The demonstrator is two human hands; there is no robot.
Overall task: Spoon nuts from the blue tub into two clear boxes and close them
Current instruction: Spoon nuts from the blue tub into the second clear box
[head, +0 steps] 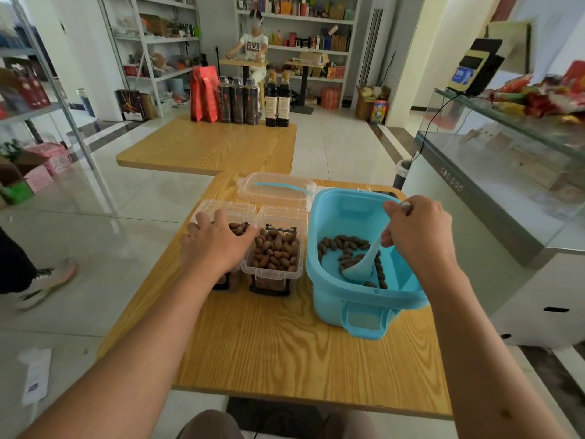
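Fingers of the right hand [418,229] curl round the upper handle of a pale blue plastic spoon [364,264], whose bowl sits below the grip on the floor of the open blue plastic tub [329,280], among a thin scatter of brown oblong nuts [343,242]. Left of that grip, touching the tub's side, stands a clear rectangular plastic box [273,270] heaped with the same nuts, its lid folded back behind it. Further left, the left hand [218,239] lies palm down with spread, lightly bent fingers over a second clear box [228,282], also holding nuts and mostly hidden under the hand; whether the fingers clasp its rim cannot be told. Beyond both hands a clear tub lid [275,188] rests on the wooden table [269,343].
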